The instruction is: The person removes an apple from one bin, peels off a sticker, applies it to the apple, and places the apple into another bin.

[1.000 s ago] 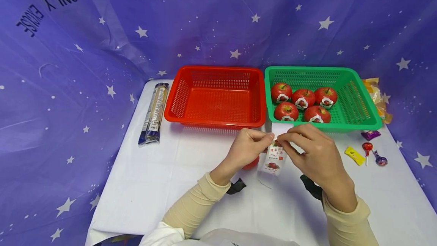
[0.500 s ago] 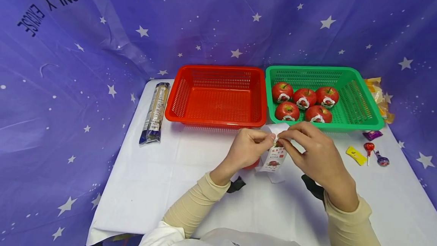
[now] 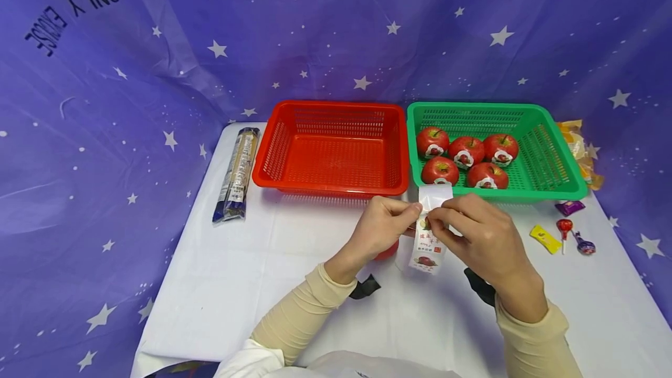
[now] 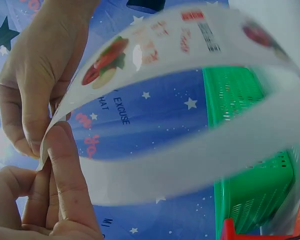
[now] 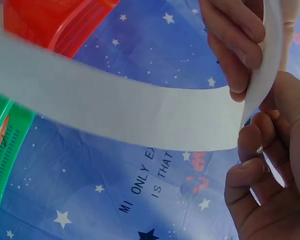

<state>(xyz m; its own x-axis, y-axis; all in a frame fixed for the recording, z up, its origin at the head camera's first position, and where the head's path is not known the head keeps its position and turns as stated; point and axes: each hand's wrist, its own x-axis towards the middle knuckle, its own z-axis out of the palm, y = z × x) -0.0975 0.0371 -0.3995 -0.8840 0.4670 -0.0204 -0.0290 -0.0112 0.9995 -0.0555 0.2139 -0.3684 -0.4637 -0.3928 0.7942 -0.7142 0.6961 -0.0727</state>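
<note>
A white strip of apple-printed stickers (image 3: 426, 249) hangs between my two hands above the table, looping loosely in the left wrist view. My left hand (image 3: 385, 226) pinches it between thumb and fingers. From the other side, my right hand (image 3: 480, 244) pinches the strip's edge close to the left fingertips. Both hands' fingertips nearly meet at the strip's folded end (image 4: 47, 145) in the left wrist view. Whether a sticker has come loose there is hidden by the fingers. Behind the left hand, a red apple (image 3: 387, 251) lies on the table, mostly covered.
A red basket (image 3: 336, 186) stands behind the hands. Beside it, a green basket (image 3: 546, 194) holds several labelled apples (image 3: 467, 151). A long plastic packet (image 3: 237, 174) lies at left. At right are a yellow candy (image 3: 546, 239), lollipops (image 3: 564, 226) and a purple candy (image 3: 570, 207).
The sticker strip swung and curled half a second ago, and now hangs straighter with its upper end raised toward the green basket. Both hands stay nearly in place, the right fingers shifting slightly.
</note>
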